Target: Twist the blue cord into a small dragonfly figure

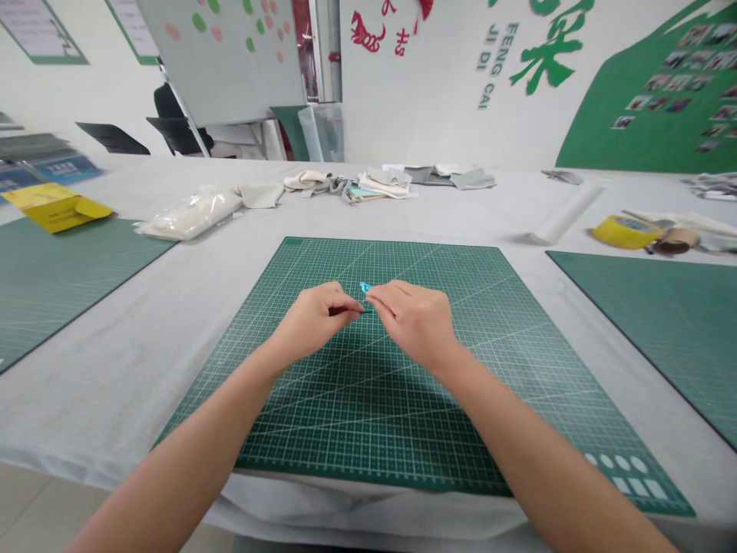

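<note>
Both hands meet over the middle of the green cutting mat [403,415]. My left hand [314,315] is curled into a pinch, and a thin dark stick-like piece shows at its fingertips. My right hand [411,319] is also closed, its fingertips touching the same spot. A tiny bright blue object [365,288] peeks out just above where the fingers meet; too small to name. I cannot tell which hand holds it.
A yellow box [54,206] lies at the left, a clear plastic bag [190,213] and folded fabric pieces [368,184] at the back. A white roll [567,215] and yellow tape [627,230] sit at the right. Other green mats [662,322] flank the middle one.
</note>
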`<state>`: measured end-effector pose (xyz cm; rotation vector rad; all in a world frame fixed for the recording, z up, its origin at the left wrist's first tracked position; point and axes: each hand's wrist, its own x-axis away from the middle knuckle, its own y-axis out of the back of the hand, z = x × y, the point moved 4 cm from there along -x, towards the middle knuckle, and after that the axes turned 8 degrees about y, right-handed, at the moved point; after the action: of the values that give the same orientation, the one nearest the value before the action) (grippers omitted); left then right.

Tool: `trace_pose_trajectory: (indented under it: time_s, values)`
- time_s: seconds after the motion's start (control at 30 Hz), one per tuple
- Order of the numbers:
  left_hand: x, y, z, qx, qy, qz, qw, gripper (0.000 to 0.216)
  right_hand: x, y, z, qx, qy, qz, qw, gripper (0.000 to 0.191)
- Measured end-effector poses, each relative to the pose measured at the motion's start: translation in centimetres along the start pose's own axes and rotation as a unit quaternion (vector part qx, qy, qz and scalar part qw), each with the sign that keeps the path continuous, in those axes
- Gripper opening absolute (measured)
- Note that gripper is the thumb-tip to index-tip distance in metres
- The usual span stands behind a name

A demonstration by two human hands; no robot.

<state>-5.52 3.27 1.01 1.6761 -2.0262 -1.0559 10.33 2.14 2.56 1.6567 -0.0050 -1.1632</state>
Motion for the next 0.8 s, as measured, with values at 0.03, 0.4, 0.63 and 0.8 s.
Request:
trace_pose_trajectory:
  time_s: [0.03, 0.4, 0.63, 0.8]
  values:
    - [0.0, -0.1, -0.1, -0.013, -0.012, 0.012, 1.000, 0.015, 0.0, -0.1, -0.1, -0.005, 0.001, 0.007, 1.000, 0.026]
    - [0.6, -0.2, -1.0, -0.110, -0.055, 0.114, 0.986, 0.018, -0.1, 0.0, -1.3, -0.070, -0.033, 0.050, 0.996, 0.021]
    - [1.0, -0.2, -1.8, -0.076, -0.081, 0.169, 0.979, 0.020, -0.3, -0.2, -2.9, -0.187, -0.117, 0.064, 0.973, 0.018]
    - [0.9, 0.3, -2.0, 0.032, -0.090, 0.171, 0.981, 0.019, -0.1, -1.5, -4.7, -0.256, -0.220, 0.070, 0.939, 0.016]
